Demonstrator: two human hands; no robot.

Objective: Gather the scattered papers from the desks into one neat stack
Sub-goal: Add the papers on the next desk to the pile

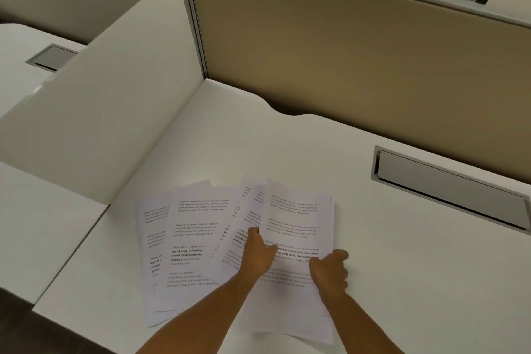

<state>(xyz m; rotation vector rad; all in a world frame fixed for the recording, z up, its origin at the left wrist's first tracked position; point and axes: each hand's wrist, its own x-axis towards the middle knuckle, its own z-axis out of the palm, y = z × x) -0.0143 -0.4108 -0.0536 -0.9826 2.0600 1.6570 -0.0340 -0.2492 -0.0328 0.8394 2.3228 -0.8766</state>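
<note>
Several printed white papers lie fanned out on the white desk [388,282]. The loose sheets [189,238] spread to the left, overlapping one another. A thicker bundle of papers [298,218] lies to the right, its top sheet facing up. My left hand [258,256] pinches the left edge of that bundle, thumb on top. At the bundle's right edge, my right hand [330,273] is closed on the paper. Both forearms come in from the bottom of the view.
A white curved divider [94,123] stands to the left, with another desk beyond it. A tan partition wall [359,52] runs along the back. A grey cable tray flap [448,190] is set into the desk at the right.
</note>
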